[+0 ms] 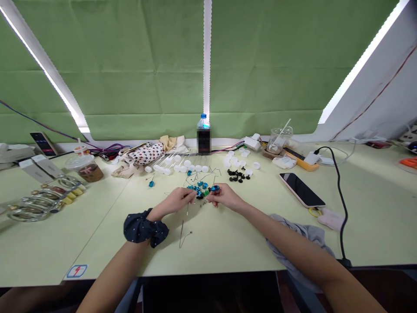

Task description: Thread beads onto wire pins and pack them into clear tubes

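My right hand (226,198) is closed in a pinch, with a small blue-and-black part (214,188) at its fingertips. Just across from it, my left hand (179,200) has its fingers pressed together at the edge of a pile of small shiny blue parts (200,185). What the left fingers grip, if anything, is hidden; a thin wire shows just below them. Small green pieces (206,193) lie between both hands. Nearer the table's front lies a bent thin metal wire (181,234), and one blue part (151,184) rests apart on the left.
Behind the hands are white round caps (234,160), black knob-like pieces (239,175) and clear tubes with white ends (177,168). A water bottle (203,124) stands at the back. To the right lie a phone (301,190) and a black cable (340,195); metal rings (42,198) sit left.
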{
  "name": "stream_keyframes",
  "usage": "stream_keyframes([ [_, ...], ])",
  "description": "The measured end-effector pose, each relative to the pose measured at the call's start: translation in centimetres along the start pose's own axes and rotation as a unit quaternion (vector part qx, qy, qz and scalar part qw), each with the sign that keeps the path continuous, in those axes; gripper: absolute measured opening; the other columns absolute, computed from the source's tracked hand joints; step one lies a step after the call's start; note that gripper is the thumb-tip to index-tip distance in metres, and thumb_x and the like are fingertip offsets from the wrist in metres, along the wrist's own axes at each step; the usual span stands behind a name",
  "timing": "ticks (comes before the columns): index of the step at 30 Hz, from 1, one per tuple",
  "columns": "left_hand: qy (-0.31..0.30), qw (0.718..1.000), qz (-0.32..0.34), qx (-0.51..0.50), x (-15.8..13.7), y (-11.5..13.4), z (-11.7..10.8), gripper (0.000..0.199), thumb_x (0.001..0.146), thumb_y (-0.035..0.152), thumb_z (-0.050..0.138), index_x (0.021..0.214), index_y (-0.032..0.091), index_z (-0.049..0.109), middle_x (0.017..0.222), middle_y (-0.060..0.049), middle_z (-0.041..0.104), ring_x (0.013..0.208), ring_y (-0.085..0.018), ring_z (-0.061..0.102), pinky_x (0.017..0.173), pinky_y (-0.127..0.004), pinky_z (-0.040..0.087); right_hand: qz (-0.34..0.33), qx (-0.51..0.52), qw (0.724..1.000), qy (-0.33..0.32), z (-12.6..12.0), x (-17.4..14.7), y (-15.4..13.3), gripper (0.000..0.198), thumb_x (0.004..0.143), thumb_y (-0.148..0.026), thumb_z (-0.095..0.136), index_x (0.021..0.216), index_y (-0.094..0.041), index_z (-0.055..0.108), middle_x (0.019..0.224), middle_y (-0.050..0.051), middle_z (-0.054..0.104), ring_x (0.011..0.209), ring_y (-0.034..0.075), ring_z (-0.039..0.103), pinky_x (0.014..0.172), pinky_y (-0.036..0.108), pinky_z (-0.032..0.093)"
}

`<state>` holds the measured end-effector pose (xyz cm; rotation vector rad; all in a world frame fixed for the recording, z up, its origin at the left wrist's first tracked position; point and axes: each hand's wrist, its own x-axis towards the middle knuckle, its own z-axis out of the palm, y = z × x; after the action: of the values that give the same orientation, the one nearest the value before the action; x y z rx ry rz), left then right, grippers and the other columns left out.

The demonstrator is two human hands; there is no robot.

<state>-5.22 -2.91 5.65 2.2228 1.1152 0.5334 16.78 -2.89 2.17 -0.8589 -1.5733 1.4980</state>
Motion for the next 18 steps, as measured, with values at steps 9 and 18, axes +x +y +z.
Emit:
stream_keyframes([
  [9,0.02,0.942,-0.174,0.286,-1.2,-4.8,-3.4,0.03,0.088,0.027,0.033,0.075,0.015,0.057,0.073,-0.01,0.061,0.068,-0.022,0.057,0.06,-0.029,0.038,0.027,-0.015,0.999,-0.005,-0.1,0.1,0.7,0.038,0.061,-0.041,0.074,0.068,-0.015,0.048,0.061,0.0,0.06,0.046,0.009,0.053,0.044,0.023,0.045],
  [18,0.082,0.922,-0.124,0.357,-6.4,-2.0,1.7,0.072,0.082,0.062,0.036,0.138,0.019,0.031,0.145,-0.018,0.025,0.132,-0.041,0.018,0.098,-0.057,0.025,0.046,-0.032,0.998,0.002,-0.1,0.3,1.4,0.042,0.059,-0.046,0.074,0.069,-0.015,0.048,0.061,0.001,0.06,0.046,0.009,0.053,0.042,0.022,0.045],
])
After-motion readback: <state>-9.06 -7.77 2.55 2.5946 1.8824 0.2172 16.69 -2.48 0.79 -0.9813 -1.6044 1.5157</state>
